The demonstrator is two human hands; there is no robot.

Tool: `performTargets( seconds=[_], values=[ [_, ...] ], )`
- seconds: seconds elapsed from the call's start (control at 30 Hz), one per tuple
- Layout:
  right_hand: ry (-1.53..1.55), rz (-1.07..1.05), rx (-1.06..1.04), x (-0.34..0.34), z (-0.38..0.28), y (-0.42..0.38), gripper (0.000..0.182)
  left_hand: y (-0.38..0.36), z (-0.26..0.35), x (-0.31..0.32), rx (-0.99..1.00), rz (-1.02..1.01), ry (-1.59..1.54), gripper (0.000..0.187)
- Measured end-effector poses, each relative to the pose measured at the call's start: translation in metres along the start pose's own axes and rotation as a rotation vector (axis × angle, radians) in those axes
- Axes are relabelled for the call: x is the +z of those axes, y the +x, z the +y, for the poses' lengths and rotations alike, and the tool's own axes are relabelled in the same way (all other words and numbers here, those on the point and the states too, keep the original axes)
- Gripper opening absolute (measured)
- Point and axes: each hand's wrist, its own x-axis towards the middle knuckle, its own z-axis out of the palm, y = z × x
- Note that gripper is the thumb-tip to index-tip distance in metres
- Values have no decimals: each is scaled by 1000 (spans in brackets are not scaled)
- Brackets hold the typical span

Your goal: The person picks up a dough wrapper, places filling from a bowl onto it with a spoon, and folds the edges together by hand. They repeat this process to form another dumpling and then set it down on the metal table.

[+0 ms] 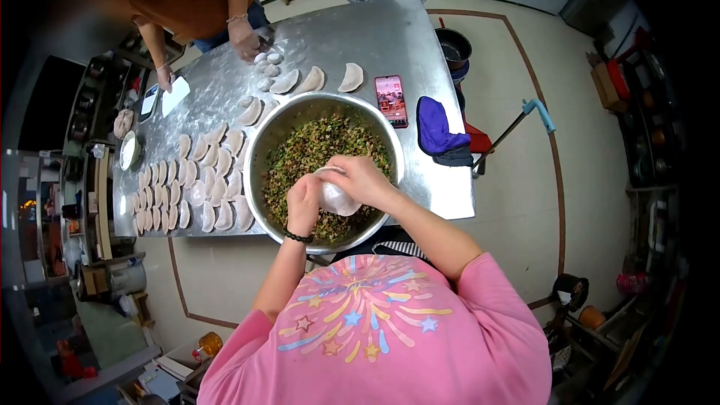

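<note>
Between both hands I hold a pale dumpling (337, 199), its dough rounded at the bottom and pinched along the top edge. My left hand (304, 201) grips its left side; a dark bead bracelet circles that wrist. From the right, my right hand (360, 178) presses the upper edge with thumb and fingers. The dumpling hangs above a wide steel bowl (257, 193) of chopped green and brown filling (315, 142). Several finished crescent dumplings (217, 189) lie in rows left of the bowl, and a few more (351, 77) sit beyond it.
On the steel table (360, 37) lie a phone (391, 101) and a purple cloth (439, 127), right of the bowl. Across the table a co-worker's hand (244, 39) is near small dough pieces (268, 60); their other hand (166, 77) holds a white scraper (176, 96). A white bowl (130, 151) stands far left.
</note>
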Motion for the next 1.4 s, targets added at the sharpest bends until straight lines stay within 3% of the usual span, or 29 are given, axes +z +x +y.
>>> performTargets(
  seconds=[0.03,0.07,0.13,0.2,0.27,0.3,0.33,0.37,0.4,0.47,0.53,0.6,0.67,0.73,0.8,0.87,0.93,1.0,1.07,1.13,1.17,1.23,1.27,1.33,1.4],
  values=[
    [76,101,14,2,-2,0,27,-2,6,-2,-265,51,-222,27],
    [151,203,29,4,-3,0,27,-3,9,0,-267,54,-222,27],
    [162,168,45,-3,-4,1,27,-3,12,5,-89,-32,-267,29],
    [-63,-51,-26,-7,2,1,27,-1,-2,0,5,-69,-102,29],
    [-61,-50,-19,-4,2,2,28,-1,-11,-2,-21,-16,-96,28],
    [23,68,-2,0,0,2,28,-1,-8,-1,-20,-16,-96,28],
    [108,187,16,2,0,2,28,-1,-6,-1,-146,-42,-295,28],
    [108,186,17,-1,1,2,28,-1,-4,0,-274,-68,-493,29],
    [36,75,-7,-6,1,1,28,-2,-5,2,-275,-67,-493,29],
    [-34,-38,-31,-5,3,1,27,-3,-7,3,-15,-21,-58,28],
    [-46,40,-34,-1,5,2,26,-4,5,6,-44,-5,-123,26],
    [-29,97,-39,0,1,1,26,-7,16,13,-280,39,-753,25],
    [-11,152,-45,-2,-2,0,26,-4,3,8,-230,-42,-580,26],
    [-125,-17,-46,-5,1,1,26,-4,3,4,-88,-90,-216,26],
    [-72,86,-51,1,-1,-1,25,-4,8,8,-118,-68,-287,24],
    [-18,188,-57,2,-2,-2,25,-8,17,16,-293,-30,-781,23],
    [-178,43,-126,-4,-2,-2,25,-7,11,14,-210,-52,-641,24],
    [-165,27,-148,-2,4,-2,24,-10,10,7,-113,-97,-98,24],
    [-67,82,-70,-1,2,-1,22,-11,11,12,-153,-49,-274,23],
    [-121,61,-112,-4,-3,-3,21,-11,13,16,-290,-100,-738,21],
    [-176,40,-152,-6,-4,-3,20,-11,11,12,-291,-100,-738,21],
    [-152,53,-159,-1,4,-1,21,-8,6,2,-167,-128,-257,23],
    [-130,67,-169,1,7,0,22,-7,4,2,-167,-128,-257,23],
    [-77,120,-142,-1,1,0,23,-7,2,3,-301,-187,-734,25],
    [-209,-42,-107,-5,2,-1,23,-8,-2,0,-289,-205,-654,26]
  ],
)
